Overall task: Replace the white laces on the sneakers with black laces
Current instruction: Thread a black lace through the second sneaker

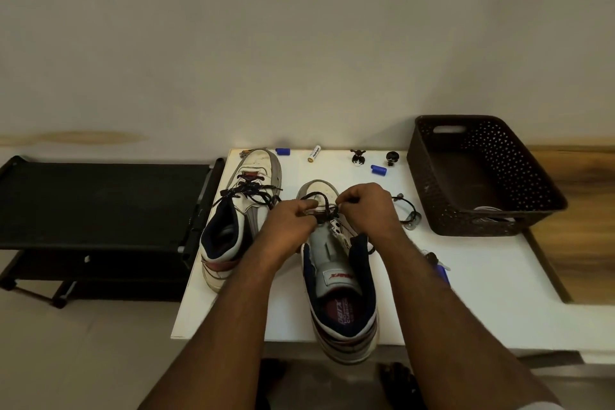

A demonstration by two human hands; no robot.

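Two white high-top sneakers stand on a white table (482,293). The left sneaker (239,220) carries a black lace (248,195) tied loosely across its eyelets. The right sneaker (339,276) points away from me, its tongue laid back. A black lace (324,210) runs through its lowest eyelets near the toe. My left hand (289,226) pinches one part of this lace, and my right hand (364,206) pinches the other part just beside it. White laces show in the basket's near corner (492,211).
A dark woven basket (519,176) sits at the table's back right. Small items lie along the back edge: blue caps (378,170), a battery (314,154), two small dark figures (358,157). A black cord (407,210) lies right of my hand. A black rack (100,210) stands at left.
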